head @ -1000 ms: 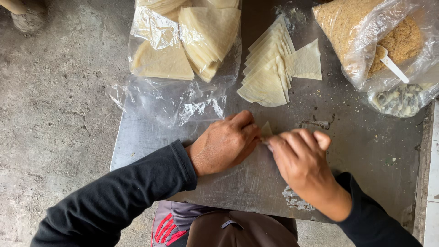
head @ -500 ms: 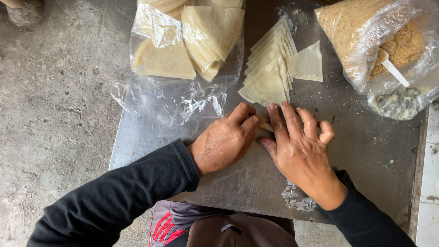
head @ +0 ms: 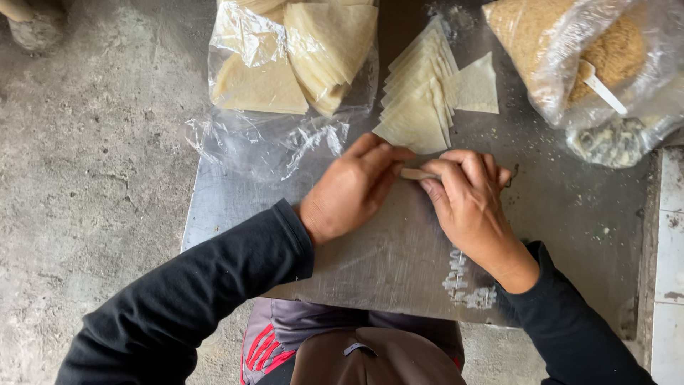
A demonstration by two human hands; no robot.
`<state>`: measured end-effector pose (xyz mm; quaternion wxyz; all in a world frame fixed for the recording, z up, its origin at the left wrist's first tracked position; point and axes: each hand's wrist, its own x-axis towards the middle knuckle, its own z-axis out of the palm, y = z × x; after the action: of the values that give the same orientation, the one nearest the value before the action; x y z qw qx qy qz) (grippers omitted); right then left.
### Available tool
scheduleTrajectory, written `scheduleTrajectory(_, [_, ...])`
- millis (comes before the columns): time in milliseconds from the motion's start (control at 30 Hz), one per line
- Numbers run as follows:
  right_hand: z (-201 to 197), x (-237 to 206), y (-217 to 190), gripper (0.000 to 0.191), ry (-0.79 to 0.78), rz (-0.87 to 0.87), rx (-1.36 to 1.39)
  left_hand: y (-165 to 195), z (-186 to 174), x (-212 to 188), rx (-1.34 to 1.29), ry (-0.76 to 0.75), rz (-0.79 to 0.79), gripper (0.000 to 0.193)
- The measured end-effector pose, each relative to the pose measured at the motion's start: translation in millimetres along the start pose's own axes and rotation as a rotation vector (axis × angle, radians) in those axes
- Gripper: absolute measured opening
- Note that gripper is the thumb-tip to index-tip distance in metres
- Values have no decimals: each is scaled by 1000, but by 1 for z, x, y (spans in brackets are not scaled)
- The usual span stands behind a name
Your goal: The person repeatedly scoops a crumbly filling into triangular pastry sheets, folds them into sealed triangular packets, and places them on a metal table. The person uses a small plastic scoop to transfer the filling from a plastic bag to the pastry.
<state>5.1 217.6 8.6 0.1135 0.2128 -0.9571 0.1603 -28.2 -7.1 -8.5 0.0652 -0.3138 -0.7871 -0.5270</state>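
Since the earlier frames both hands have closed in on each other, and the right hand's fingers, spread flat half a second ago, are now curled down. The left hand and right hand meet over the middle of the metal worktop, fingertips touching a small pale wrapper roll pinched between them. Both sets of fingers are closed on that roll (only a short strip of it shows between the hands). It lies on the worktop, just below a fanned stack of triangular wrappers. A clear plastic bag of more wrappers sits to the upper left, partly over the worktop edge. At the upper right stands a bag of brown crumbs with a white spoon in it. A smear of white paste marks the worktop near the right wrist. Black sleeves cover both arms.
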Motion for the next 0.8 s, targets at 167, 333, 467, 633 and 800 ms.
scheduleTrajectory(167, [-36,-46,-4,15,184,157,307,7,-4,-1,25,6,54,24])
scheduleTrajectory(333, [-57,-180,12,12,1071,310,694,10,-5,-5,324,-21,169,27])
scheduleTrajectory(467, [-69,-290,54,14,1359,630,753,2,-10,-3,610,32,103,28])
scheduleTrajectory(633, [-24,-337,55,5,1003,1369,700,-5,-6,-2,684,82,68,27])
scheduleTrajectory(800, [13,-297,53,26,452,1437,718,-11,-3,-11,679,106,76,19])
